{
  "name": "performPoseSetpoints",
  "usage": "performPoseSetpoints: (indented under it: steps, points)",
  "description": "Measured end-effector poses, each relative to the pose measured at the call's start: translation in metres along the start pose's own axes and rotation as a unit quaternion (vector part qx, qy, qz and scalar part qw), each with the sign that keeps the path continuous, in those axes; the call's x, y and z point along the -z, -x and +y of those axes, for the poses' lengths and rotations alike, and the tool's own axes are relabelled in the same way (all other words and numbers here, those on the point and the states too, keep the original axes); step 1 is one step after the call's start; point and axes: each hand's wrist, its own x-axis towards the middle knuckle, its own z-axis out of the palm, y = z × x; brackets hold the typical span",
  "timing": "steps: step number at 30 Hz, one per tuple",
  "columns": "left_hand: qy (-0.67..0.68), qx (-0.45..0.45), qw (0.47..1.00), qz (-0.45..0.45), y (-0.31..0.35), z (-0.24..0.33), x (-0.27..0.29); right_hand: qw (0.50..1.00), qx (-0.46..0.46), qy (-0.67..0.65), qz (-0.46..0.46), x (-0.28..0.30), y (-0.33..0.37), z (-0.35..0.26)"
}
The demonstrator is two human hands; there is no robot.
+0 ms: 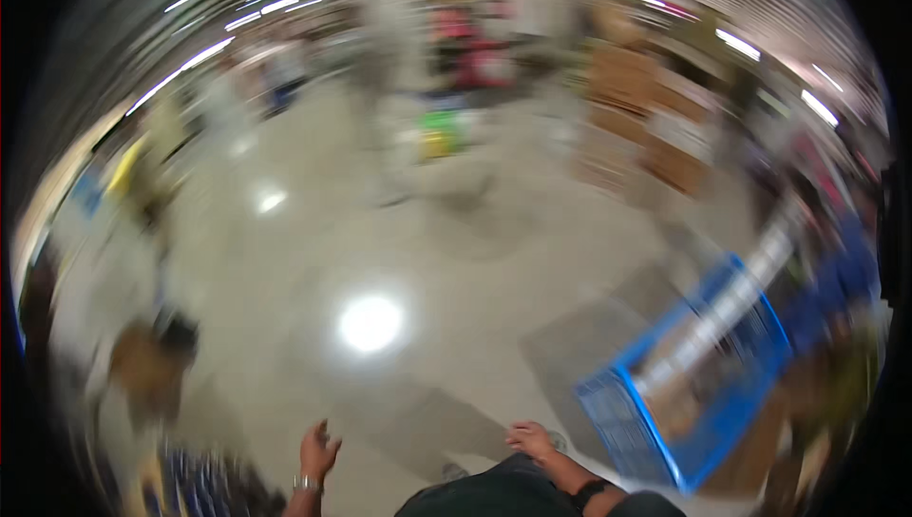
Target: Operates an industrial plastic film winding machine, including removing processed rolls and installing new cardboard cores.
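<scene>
My left hand hangs over the floor at the lower middle, a metal-banded watch on its wrist. Its thumb and fingers stand apart, and nothing shows in them. My right hand is held in front of my dark clothing, its loosely bent fingers pointing left. I see nothing held there either. A dark band circles that wrist. Nearest to the right hand, but apart from it, is a blue-framed mesh cart. Inside the cart lie brown, box-like contents, too blurred to name.
Smooth, shiny floor stretches ahead. Brown cartons are stacked at the far right. A person in blue is beside the cart, next to a long pale strip. At left is a blurred brown object; green and yellow items are farther off.
</scene>
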Motion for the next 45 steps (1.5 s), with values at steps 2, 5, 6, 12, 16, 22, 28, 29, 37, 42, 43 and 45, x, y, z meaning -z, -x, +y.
performPoseSetpoints:
  steps: [2,5,6,12,16,22,28,29,37,42,43,45]
  points:
    - [0.023,0.056,0.991,0.122,0.037,-0.038,0.071,0.995,-0.038,0.092,-0.026,-0.087,-0.013,-0.051]
    - [0.134,0.133,0.942,0.278,0.074,-0.060,0.123,0.975,0.017,0.212,-0.071,-0.130,-0.057,-0.063]
    - [0.120,0.178,0.926,0.311,0.088,-0.071,0.145,0.963,0.016,0.241,-0.118,-0.168,-0.071,-0.070]
    - [0.115,0.323,0.811,0.474,0.189,-0.158,0.165,0.871,-0.031,0.406,-0.276,-0.293,-0.112,-0.076]
    - [0.082,0.391,0.725,0.561,0.221,-0.198,0.183,0.853,-0.042,0.428,-0.295,-0.373,-0.149,-0.075]
    - [0.062,0.445,0.633,0.631,0.253,-0.246,0.255,0.762,-0.013,0.466,-0.450,-0.578,-0.210,-0.040]
    - [-0.020,0.451,0.585,0.673,0.272,-0.324,0.339,0.659,0.084,0.449,-0.598,-0.821,-0.090,0.002]
    - [-0.026,0.465,0.592,0.658,0.269,-0.340,0.357,0.660,0.073,0.439,-0.605,-0.848,-0.073,0.013]
    - [-0.092,0.520,0.620,0.581,0.247,-0.444,0.449,0.532,0.025,0.382,-0.755,-0.986,0.052,0.088]
    - [-0.078,0.555,0.632,0.535,0.249,-0.496,0.460,0.364,0.138,0.399,-0.830,-1.055,0.102,0.132]
    - [-0.090,0.553,0.600,0.571,0.238,-0.502,0.462,0.332,0.136,0.402,-0.842,-1.064,0.121,0.135]
    - [-0.083,0.537,0.570,0.617,0.234,-0.486,0.467,0.283,0.127,0.401,-0.862,-1.082,0.142,0.159]
